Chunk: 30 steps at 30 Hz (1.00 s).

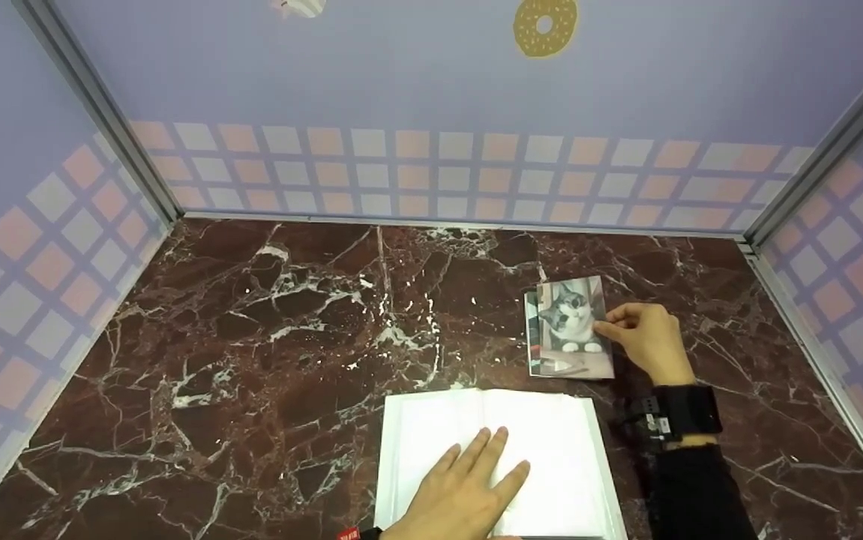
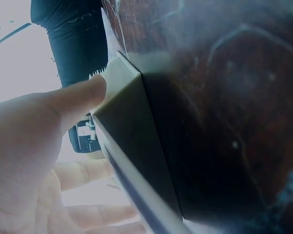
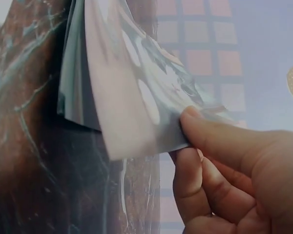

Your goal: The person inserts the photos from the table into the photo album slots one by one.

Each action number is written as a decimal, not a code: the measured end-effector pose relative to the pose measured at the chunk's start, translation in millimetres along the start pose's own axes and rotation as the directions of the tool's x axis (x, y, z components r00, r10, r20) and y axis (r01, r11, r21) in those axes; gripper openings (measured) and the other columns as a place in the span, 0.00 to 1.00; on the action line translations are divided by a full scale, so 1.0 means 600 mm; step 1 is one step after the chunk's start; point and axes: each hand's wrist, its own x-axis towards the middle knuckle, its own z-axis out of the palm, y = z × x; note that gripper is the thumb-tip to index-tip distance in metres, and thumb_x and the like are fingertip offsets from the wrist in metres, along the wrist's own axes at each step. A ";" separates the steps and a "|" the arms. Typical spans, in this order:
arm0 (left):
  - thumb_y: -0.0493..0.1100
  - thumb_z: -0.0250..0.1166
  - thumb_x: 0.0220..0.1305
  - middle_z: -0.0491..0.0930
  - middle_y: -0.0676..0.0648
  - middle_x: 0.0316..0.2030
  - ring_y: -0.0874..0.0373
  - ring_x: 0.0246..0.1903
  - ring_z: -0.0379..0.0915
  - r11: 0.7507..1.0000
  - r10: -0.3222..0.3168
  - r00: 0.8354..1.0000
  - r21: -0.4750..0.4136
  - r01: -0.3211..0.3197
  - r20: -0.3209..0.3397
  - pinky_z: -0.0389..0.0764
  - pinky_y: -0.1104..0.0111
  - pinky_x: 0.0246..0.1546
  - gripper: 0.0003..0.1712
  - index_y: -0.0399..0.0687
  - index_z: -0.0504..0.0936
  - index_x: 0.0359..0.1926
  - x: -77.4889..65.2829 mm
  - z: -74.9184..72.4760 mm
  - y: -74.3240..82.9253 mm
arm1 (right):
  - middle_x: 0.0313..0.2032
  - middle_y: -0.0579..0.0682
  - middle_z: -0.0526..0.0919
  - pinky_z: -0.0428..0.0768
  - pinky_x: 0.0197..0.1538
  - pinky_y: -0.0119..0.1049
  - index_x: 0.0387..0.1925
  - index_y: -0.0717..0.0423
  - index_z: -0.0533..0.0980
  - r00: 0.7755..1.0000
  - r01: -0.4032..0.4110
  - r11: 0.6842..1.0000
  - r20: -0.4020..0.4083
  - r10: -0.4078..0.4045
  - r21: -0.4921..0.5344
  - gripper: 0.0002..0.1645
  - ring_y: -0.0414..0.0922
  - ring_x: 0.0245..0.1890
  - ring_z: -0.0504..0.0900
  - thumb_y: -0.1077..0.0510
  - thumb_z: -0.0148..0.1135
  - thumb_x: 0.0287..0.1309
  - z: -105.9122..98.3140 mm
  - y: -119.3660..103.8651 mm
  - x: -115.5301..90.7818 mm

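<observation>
A photo of a grey-and-white cat (image 1: 570,319) is pinched at its right edge between the thumb and curled fingers of my right hand (image 1: 648,337). In the right wrist view the photo (image 3: 122,112) bends and its near corner stands lifted. Other photos (image 3: 75,92) lie beneath it on the table. An open album with blank white pages (image 1: 551,457) lies near the front. On its pages rests my left hand (image 1: 461,491), fingers spread and fairly straight. The left wrist view shows the thumb (image 2: 83,97) against the layered page edges (image 2: 119,83).
The table (image 1: 274,375) is dark red-brown marble with white veins. Purple panels with a checked border (image 1: 431,172) enclose its back and both sides. Both photos and album sit right of the table's middle, the album nearer the front edge.
</observation>
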 end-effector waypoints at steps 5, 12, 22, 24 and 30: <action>0.82 0.39 0.62 0.61 0.40 0.75 0.46 0.71 0.64 0.998 -0.014 0.999 -0.052 0.016 0.041 0.78 0.52 0.61 0.49 0.61 0.66 0.74 -0.001 -0.009 -0.007 | 0.28 0.51 0.87 0.72 0.31 0.36 0.36 0.55 0.84 0.999 -0.026 1.000 0.041 0.025 0.011 0.14 0.44 0.23 0.77 0.48 0.70 0.61 -0.010 -0.001 0.002; 0.67 0.55 0.69 0.67 0.39 0.71 0.47 0.66 0.70 0.996 -0.021 0.994 -0.089 0.012 -0.106 0.79 0.56 0.60 0.37 0.53 0.70 0.71 -0.009 -0.013 -0.038 | 0.33 0.53 0.90 0.76 0.32 0.34 0.41 0.55 0.84 0.997 -0.042 0.997 0.069 0.038 0.059 0.15 0.49 0.30 0.85 0.47 0.68 0.62 -0.023 -0.008 0.000; 0.69 0.57 0.66 0.63 0.33 0.72 0.41 0.71 0.64 0.965 -0.214 0.975 -0.171 0.201 -0.059 0.72 0.48 0.66 0.46 0.42 0.66 0.72 -0.026 -0.013 -0.083 | 0.36 0.55 0.90 0.81 0.32 0.29 0.42 0.56 0.83 0.999 -0.020 0.989 0.047 0.013 0.148 0.16 0.40 0.29 0.86 0.47 0.66 0.64 -0.032 -0.020 -0.002; 0.71 0.55 0.66 0.62 0.32 0.73 0.40 0.72 0.62 0.956 -0.235 0.971 -0.188 0.226 -0.028 0.72 0.47 0.67 0.48 0.42 0.65 0.73 -0.031 -0.012 -0.088 | 0.37 0.56 0.90 0.82 0.32 0.29 0.42 0.57 0.82 0.999 -0.021 0.984 0.049 0.012 0.179 0.17 0.37 0.28 0.86 0.47 0.65 0.65 -0.033 -0.023 -0.003; 0.74 0.54 0.63 0.59 0.34 0.75 0.39 0.73 0.59 0.939 -0.245 0.969 -0.241 0.244 0.026 0.70 0.45 0.67 0.52 0.43 0.63 0.74 -0.043 -0.010 -0.092 | 0.35 0.56 0.90 0.83 0.34 0.30 0.42 0.57 0.82 0.999 -0.011 0.970 0.043 0.000 0.244 0.18 0.35 0.27 0.84 0.46 0.66 0.64 -0.031 -0.033 -0.004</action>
